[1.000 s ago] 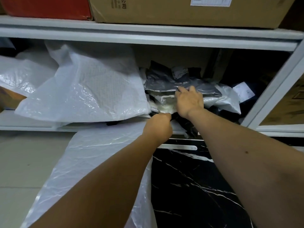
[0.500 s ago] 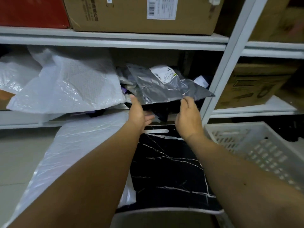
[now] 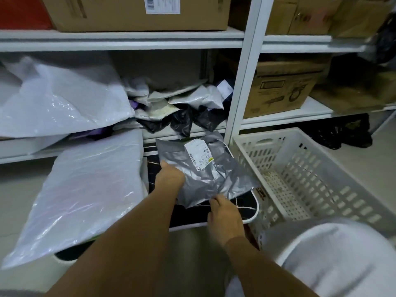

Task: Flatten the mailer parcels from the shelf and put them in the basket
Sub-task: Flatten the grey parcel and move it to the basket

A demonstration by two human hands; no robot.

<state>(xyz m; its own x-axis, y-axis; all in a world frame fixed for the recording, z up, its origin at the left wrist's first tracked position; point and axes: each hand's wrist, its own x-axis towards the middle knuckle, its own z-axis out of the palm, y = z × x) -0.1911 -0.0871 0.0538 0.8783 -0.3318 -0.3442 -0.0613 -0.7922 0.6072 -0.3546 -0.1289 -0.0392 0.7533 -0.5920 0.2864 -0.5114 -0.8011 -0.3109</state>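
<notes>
A crumpled grey mailer (image 3: 205,181) with a white label lies on a black marble-patterned board (image 3: 242,202) below the shelf. My left hand (image 3: 170,179) grips its left edge. My right hand (image 3: 224,215) holds its near edge, fingers curled at the corner. The white plastic basket (image 3: 300,136) stands just right of the board, a pale flat item on its floor. More grey, white and black mailers (image 3: 182,103) are piled on the shelf (image 3: 120,42) behind.
Large clear plastic bags fill the shelf's left part (image 3: 60,99) and lie over the board's left side (image 3: 85,189). A white upright post (image 3: 242,82) divides the shelving. Cardboard boxes (image 3: 276,88) sit on the right shelves. White fabric (image 3: 334,258) covers the bottom right.
Both hands pulled the grey mailer off the shelf pile and brought it down onto the black board. The view tilted down and right, so the basket is now in sight.
</notes>
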